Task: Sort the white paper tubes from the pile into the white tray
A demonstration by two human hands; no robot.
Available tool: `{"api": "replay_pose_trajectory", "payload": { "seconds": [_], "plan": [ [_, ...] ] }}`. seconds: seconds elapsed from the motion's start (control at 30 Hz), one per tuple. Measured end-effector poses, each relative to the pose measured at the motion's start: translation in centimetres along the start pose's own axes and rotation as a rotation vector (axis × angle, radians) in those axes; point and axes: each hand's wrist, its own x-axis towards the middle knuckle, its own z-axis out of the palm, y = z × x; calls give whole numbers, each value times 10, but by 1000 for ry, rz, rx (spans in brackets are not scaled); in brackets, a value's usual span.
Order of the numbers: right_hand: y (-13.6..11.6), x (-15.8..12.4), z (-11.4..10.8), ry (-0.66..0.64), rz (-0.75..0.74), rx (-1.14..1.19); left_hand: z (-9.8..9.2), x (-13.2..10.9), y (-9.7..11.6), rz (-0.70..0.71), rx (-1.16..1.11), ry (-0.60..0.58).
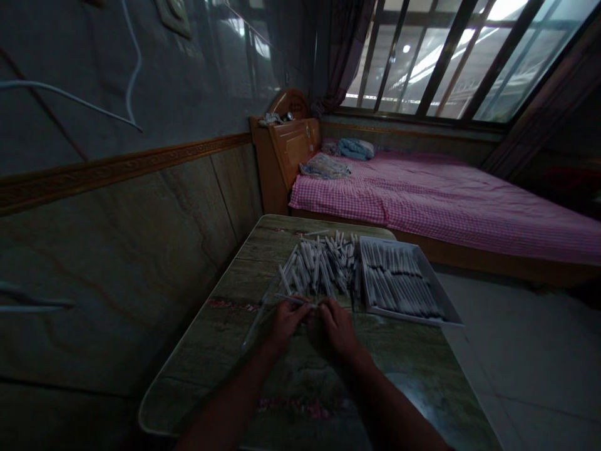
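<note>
"Two bare hands meet over a patterned table (206,369). What could go wrong?"

"The slender pale stick (292,299) between them could slip, I'd judge, if the fingertips press unevenly on something so thin. Just beyond the hands lies a loose pile of similar sticks (323,260), pointing many ways; a knuckle brushing it could set some rolling."

"And to the right?"

"A shallow white box (439,283), holding sticks in two rows. It reaches the table's right edge, so a sideways bump from the right forearm could tip it toward the floor (521,338)."

"How are the hands posed?"

"Both forearms come up from the bottom, converging. The left hand (285,321) is turned inward, thumb and fingers pinched together on the stick, which pokes out leftward past them. The right hand (335,322) faces it, nearly touching, knuckles up, fingers curled closed on the stick's inner end, as far as the dim light shows. I cannot tell how firmly either grips."
</note>
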Motion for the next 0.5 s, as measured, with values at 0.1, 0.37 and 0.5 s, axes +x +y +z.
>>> {"api": "replay_pose_trajectory", "payload": {
  "seconds": [0.1, 0.37, 0.5],
  "plan": [
    [0, 0, 0, 8, 18, 5, -1, 0, -1, 1, 32, -18],
    [0, -1, 0, -15, 8, 41, -2, 1, -3, 14, 24, -26],
    [2, 0, 2, 3, -22, 7, 1, -1, 1, 8, 8, -47]
  ]
}}
